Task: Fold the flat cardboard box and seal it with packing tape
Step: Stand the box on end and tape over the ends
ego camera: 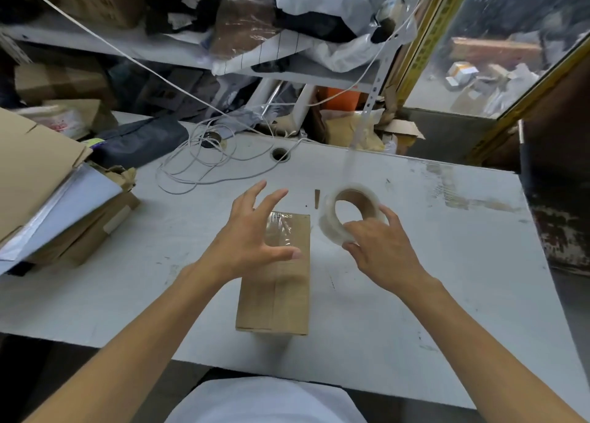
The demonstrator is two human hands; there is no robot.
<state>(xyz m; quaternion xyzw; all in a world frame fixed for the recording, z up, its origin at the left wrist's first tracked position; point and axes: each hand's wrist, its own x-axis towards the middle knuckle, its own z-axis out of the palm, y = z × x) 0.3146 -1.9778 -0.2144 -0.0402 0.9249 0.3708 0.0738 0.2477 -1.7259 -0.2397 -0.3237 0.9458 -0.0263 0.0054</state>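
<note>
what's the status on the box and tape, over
Left hand open, spread over the cardboard box. Right hand grips the tape roll. Box folded, tape on its far end. Nothing in the way.

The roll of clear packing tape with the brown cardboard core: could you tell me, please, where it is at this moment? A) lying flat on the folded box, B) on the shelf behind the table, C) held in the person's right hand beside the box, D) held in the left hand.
C: the right hand grips the roll of clear packing tape to the right of the brown cardboard box.
</note>
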